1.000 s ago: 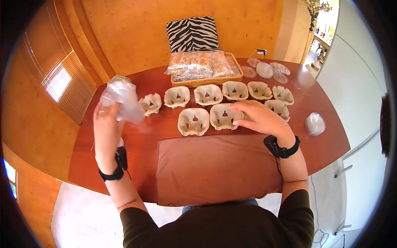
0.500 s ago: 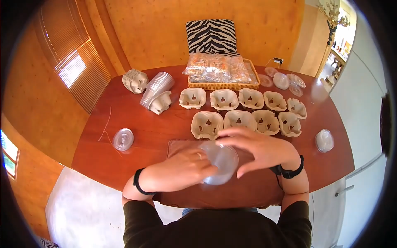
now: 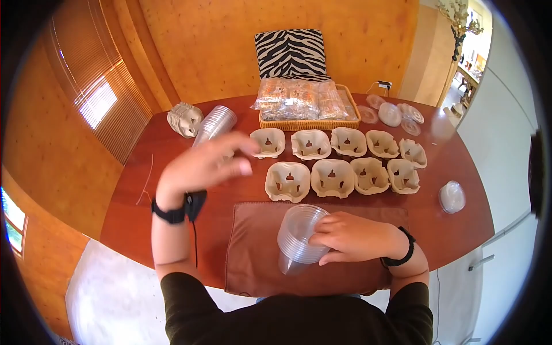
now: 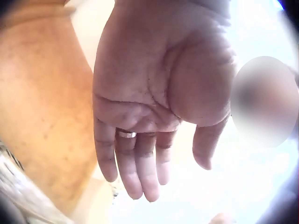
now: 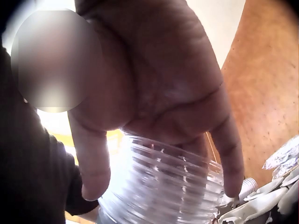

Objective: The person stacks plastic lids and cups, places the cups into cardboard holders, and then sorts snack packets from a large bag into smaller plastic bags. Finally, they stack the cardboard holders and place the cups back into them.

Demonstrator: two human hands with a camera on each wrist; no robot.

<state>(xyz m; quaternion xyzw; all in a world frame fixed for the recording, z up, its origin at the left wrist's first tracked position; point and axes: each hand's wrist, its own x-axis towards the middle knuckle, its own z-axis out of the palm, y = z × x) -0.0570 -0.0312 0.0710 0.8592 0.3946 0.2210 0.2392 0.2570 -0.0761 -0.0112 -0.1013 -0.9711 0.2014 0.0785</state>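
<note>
A stack of clear plastic cups (image 3: 300,238) stands tilted over the brown cloth (image 3: 253,247), and my right hand (image 3: 359,237) grips its rim side, fingers partly hidden by the cups. In the right wrist view the thumb and fingers curl round the stacked cups (image 5: 159,186). My left hand (image 3: 210,164) is raised over the table's left part, holding nothing, its fingers loosely extended; the left wrist view shows the bare palm (image 4: 159,84). Behind it in the head view lies a second cup stack (image 3: 217,123), partly covered. Two rows of pulp cup holders (image 3: 287,181) stand beyond the cloth.
A wicker basket (image 3: 310,123) with plastic packets (image 3: 287,98) is at the back. Stacked pulp holders (image 3: 185,119) sit back left. Clear lids (image 3: 390,114) lie back right, more lids (image 3: 452,197) at the right. A zebra-patterned cushion (image 3: 290,53) stands behind the basket.
My left hand has let go of the clear cups and moved up and left. My right hand has come down and taken hold of the stack over the cloth.
</note>
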